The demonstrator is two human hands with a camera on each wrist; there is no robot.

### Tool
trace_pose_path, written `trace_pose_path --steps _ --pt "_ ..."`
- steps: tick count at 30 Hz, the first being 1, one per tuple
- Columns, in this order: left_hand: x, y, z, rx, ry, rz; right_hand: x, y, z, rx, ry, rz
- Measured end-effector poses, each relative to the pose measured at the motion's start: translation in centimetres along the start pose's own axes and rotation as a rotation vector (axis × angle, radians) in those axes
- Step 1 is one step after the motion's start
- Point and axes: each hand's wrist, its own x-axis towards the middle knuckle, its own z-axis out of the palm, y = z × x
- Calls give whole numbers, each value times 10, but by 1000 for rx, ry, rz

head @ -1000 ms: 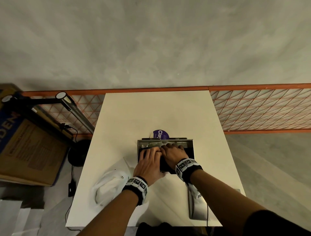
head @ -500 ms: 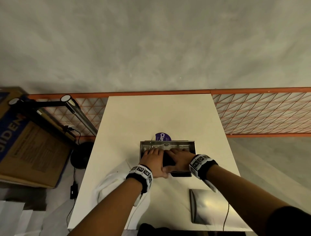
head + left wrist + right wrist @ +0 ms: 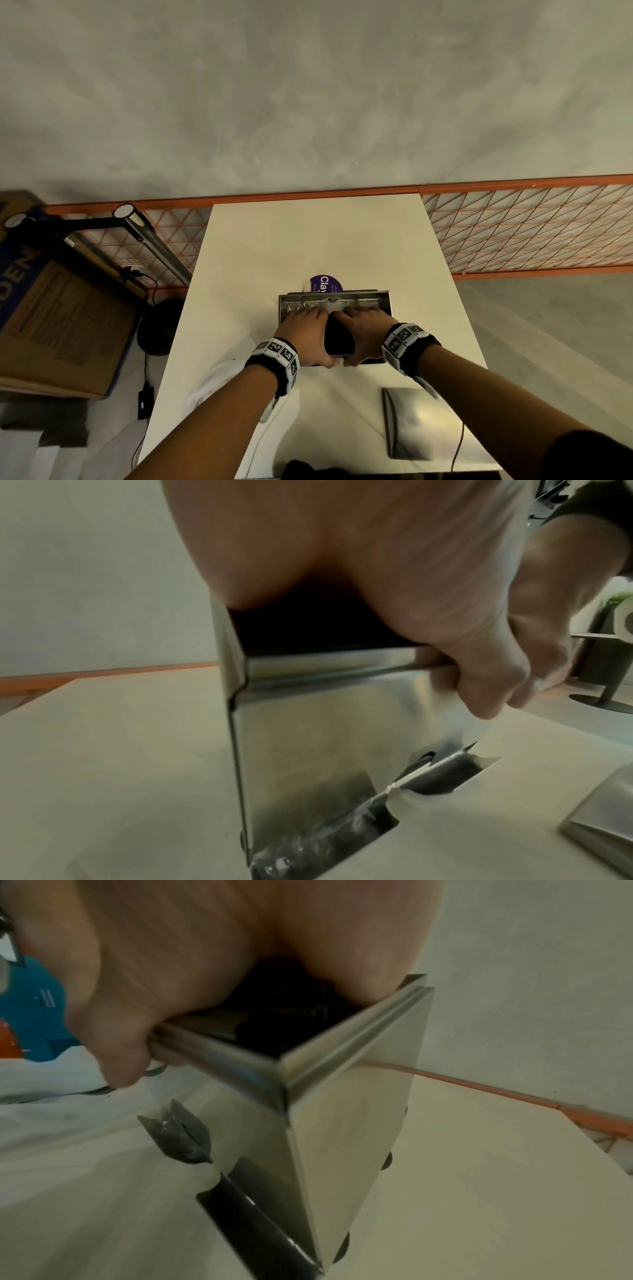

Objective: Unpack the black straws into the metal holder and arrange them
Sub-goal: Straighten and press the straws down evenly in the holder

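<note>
Head view shows both hands down in the open top of the metal holder [image 3: 334,301], which stands near the middle of the white table [image 3: 308,240]. The left hand [image 3: 303,337] and the right hand [image 3: 364,334] lie side by side over the black straws [image 3: 337,337], fingers reaching toward the far wall of the box and palms spread over the dark bundle. From the left wrist view the left thumb hooks over the near rim of the holder [image 3: 342,723]; from the right wrist view the right thumb does the same on its side, with round straw ends [image 3: 308,1012] showing just under the palm. So both hands are laid over the straws with thumbs hooked on the rim; whether the fingers curl round any straws I cannot tell. The straws look already inside and are, I'd judge, being pressed level. A flat metal lid [image 3: 411,421] lies near the table's front edge, and white wrapping [image 3: 209,387] sits at the left. The risk I see is pressing unevenly: a hard push could tip or slide the tall, smooth holder, or buckle and crush straws jammed crosswise.
</note>
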Motion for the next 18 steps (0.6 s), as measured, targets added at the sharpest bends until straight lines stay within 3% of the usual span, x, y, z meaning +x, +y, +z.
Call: trace_pose_path --steps 13,18 --pt "-5 -3 12 -12 65 39 -11 -1 15 -64 191 10" --pt "-4 -3 15 -20 68 34 -28 -8 23 -101 460 73"
